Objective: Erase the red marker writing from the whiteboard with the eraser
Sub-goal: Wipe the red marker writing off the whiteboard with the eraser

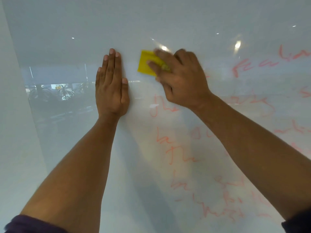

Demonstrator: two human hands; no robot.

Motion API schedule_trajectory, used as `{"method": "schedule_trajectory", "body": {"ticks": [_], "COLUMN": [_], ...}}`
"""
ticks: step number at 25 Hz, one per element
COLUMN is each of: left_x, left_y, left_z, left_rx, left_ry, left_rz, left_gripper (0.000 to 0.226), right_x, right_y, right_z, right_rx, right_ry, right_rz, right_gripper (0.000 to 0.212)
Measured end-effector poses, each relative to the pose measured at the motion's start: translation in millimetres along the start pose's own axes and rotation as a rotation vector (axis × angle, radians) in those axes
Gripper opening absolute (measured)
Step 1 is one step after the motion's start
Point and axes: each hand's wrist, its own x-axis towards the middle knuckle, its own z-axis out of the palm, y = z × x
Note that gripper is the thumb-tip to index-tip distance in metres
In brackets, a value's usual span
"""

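A glossy whiteboard fills the view. Red marker writing covers its middle and right parts in several scrawled lines, some faint and smeared. My right hand presses a yellow eraser flat against the board at the upper left end of the writing; the hand is blurred by motion. My left hand lies flat on the board just left of the eraser, fingers together and pointing up, holding nothing.
The board's left edge meets a plain white wall. The glossy surface reflects ceiling lights and potted plants behind me. More red writing runs off the right edge.
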Motion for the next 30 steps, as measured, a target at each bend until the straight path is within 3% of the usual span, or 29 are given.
{"method": "schedule_trajectory", "body": {"ticks": [2,3,4,7,8,10,11,15,18,21,22,25,28,30], "left_x": [0.1,0.0,0.1,-1.0,-1.1,-1.1,-1.1,-1.4,2.9,14.2,17.4,23.0,23.7,25.6], "left_y": [-1.4,-2.0,-2.4,-2.7,-2.9,-2.4,-1.6,0.7,9.1,30.4,38.2,52.4,53.5,58.3], "left_z": [0.1,0.2,0.4,1.0,0.9,1.1,1.2,0.4,1.3,7.1,9.4,13.3,12.7,12.9], "left_rx": [-0.002,-0.004,-0.007,-0.011,-0.006,0.006,0.013,0.067,0.091,0.099,0.109,0.116,0.12,0.121], "left_ry": [-0.003,-0.001,0.001,0.009,0.009,0.004,0.005,0.007,-0.003,-0.012,-0.01,-0.01,-0.021,-0.024], "left_rz": [0.001,0.0,-0.001,0.0,0.0,0.0,-0.001,0.006,0.036,0.085,0.093,0.095,0.086,0.078], "left_gripper": [0.06,0.06,0.06,0.06,0.06,0.061,0.061,0.063,0.067,0.069,0.069,0.069,0.069,0.07], "right_x": [-8.4,-7.8,-5.3,-2.6,-5.3,-14.9,-16.3,-14.4,-28.1,-33.2,-36.3,-51.1,-53.3,-59.8], "right_y": [-4.1,4.2,12.3,3.2,-8.8,-20.0,-15.6,-12.6,-3.1,16.4,18.1,36.2,51.8,53.3], "right_z": [-3.8,-6.7,-7.5,-1.8,2.0,1.6,-0.6,-2.7,-8.8,-20.9,-21.7,-29.3,-36.9,-36.4], "right_rx": [0.011,0.013,-0.004,-0.032,-0.06,-0.079,-0.072,-0.053,-0.097,-0.085,-0.096,-0.101,-0.111,-0.128], "right_ry": [-0.067,-0.079,-0.069,-0.006,-0.008,-0.076,-0.083,0.016,-0.037,0.04,0.047,0.001,0.079,0.044], "right_rz": [-0.365,-0.463,-0.426,0.056,0.038,-0.235,-0.286,0.076,-0.202,0.091,0.117,-0.053,0.228,0.116], "right_gripper": [0.034,0.033,0.034,0.037,0.039,0.041,0.04,0.038,0.04,0.036,0.035,0.035,0.037,0.037]}}
